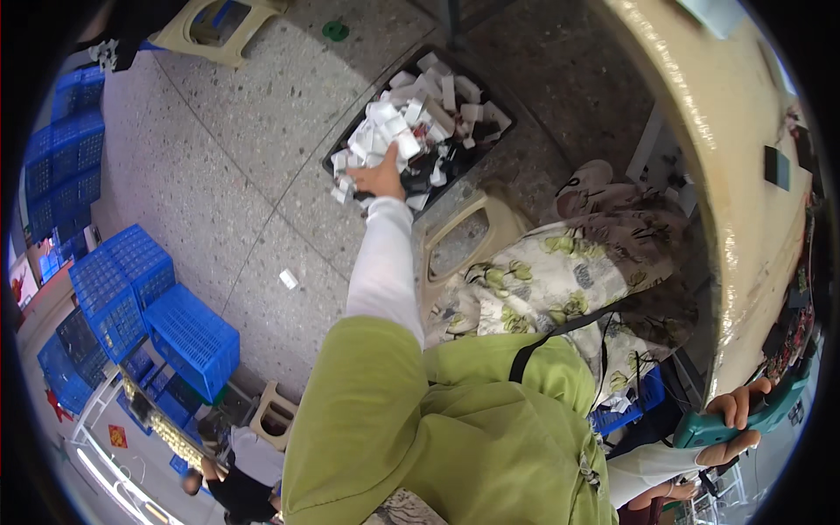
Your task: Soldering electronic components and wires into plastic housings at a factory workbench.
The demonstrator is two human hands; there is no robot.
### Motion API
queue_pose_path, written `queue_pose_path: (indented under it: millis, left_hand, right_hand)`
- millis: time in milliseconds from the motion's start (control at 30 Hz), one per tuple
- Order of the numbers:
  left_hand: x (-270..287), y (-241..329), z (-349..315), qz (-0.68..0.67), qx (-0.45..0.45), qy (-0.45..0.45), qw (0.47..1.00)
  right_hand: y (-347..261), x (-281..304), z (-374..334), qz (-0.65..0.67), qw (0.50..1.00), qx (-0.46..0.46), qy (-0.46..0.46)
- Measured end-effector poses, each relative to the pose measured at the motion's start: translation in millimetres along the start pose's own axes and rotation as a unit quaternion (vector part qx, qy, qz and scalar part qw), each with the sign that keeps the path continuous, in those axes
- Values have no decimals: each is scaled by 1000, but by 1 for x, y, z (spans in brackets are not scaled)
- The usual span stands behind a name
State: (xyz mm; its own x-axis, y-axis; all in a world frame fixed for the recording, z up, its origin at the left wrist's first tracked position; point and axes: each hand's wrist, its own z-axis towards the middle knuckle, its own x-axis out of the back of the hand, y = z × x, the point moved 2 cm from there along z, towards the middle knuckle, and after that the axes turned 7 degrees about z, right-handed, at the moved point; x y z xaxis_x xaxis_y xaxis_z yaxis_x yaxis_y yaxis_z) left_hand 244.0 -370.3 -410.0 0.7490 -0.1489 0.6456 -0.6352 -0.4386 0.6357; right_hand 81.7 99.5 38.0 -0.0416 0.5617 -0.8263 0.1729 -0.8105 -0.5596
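Observation:
My left hand (381,178) reaches down to the near left side of a black tray (479,161) on the floor. Thumb and fingers are spread among small white box-shaped pieces (385,127); no piece is plainly gripped. Darker bits and a few reddish ones lie between the white ones. At the far right, beside the table edge, my right hand (733,420) wraps its fingers round a teal-green handheld tool (700,430). Its exact kind is unclear, and part of it runs up toward the tabletop.
A beige table (678,96) curves along the right. Beige stools (486,229) stand beside my legs and at the top left. Blue crates (194,337) are stacked on the left. One white piece (289,279) lies on the speckled floor. Another person (249,477) is at lower left.

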Motion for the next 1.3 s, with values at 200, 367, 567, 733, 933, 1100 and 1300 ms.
queue_pose_path:
  millis: [200, 367, 567, 733, 933, 1100, 1300]
  left_hand:
    - [37, 100, -49, -286, -76, -90, 951]
    - [124, 250, -128, -347, -388, -43, 852]
    - [135, 407, -320, -60, -890, 16, 451]
    - [91, 456, -387, 182, -957, 64, 216]
    - [49, 502, -366, 439, -853, -128, 252]
    - [16, 511, -397, 144, -646, -495, 563]
    - [-38, 500, -436, 266, -621, -525, 517]
  right_hand:
    - [-1, 17, 0, -47, 998, 18, -47]
    - [5, 23, 0, -28, 998, 47, -27]
    - [0, 28, 5, -45, 995, 65, -54]
    - [-4, 33, -4, -23, 995, 93, -32]
    - [-7, 48, -11, 18, 994, 103, -22]
    - [-10, 56, -12, 30, 992, 119, 16]
    - [-18, 53, -17, 29, 992, 122, -7]
